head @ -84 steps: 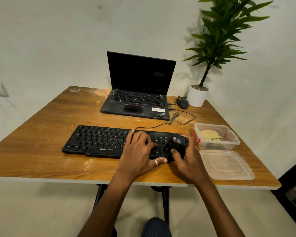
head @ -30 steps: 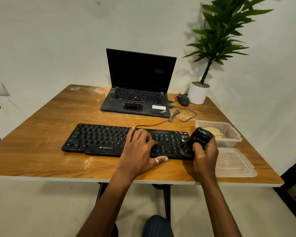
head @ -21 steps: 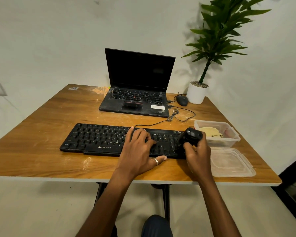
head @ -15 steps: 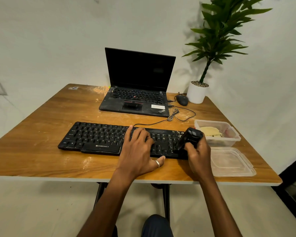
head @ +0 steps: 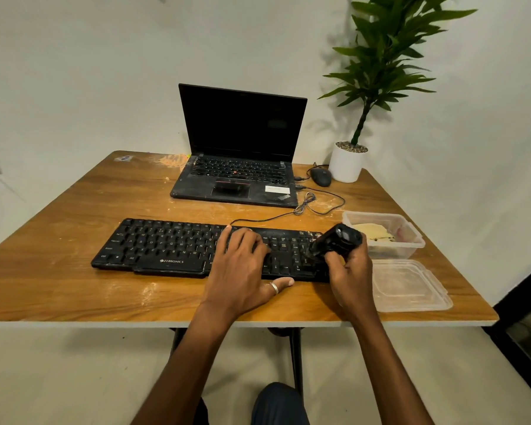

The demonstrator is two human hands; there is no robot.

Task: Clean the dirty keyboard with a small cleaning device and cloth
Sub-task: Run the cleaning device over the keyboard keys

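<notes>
A black dusty keyboard lies across the front of the wooden table. My left hand rests flat on its right-centre keys, fingers spread, a ring on the thumb. My right hand grips a small black cleaning device, tilted, with its lower end on the keys at the keyboard's right end. A yellowish cloth lies inside the clear plastic box just right of the device.
An open black laptop stands behind the keyboard, a mouse and a white potted plant to its right. The keyboard cable loops between them. A clear lid lies by the table's right front edge.
The right hand brought the device from the keyboard's right edge back onto the right-end keys. The keyboard slid a little to the left. The left hand stays pressed on the keys.
</notes>
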